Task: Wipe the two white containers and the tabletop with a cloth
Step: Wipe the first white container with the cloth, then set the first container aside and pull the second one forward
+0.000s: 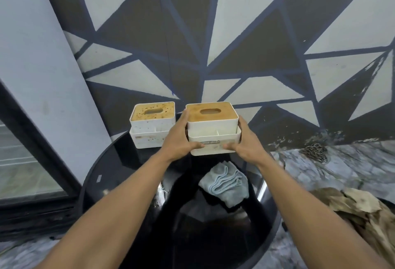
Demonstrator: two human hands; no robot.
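Two white containers with brown slotted lids stand at the far side of a round black glossy tabletop (128,174). The right container (213,126) is gripped from both sides: my left hand (178,138) on its left wall, my right hand (245,142) on its right wall, thumbs on the front. The left container (151,128), spotted with stains, stands untouched beside my left hand. A crumpled light blue cloth (224,183) lies on the table just below the held container, near my right forearm.
A wall painted with grey, white and blue triangles (235,44) rises right behind the table. A dark-framed glass door (27,168) is at left. Marble-patterned floor (342,166), a chain (314,152) and dry brown leaves (359,211) lie at right.
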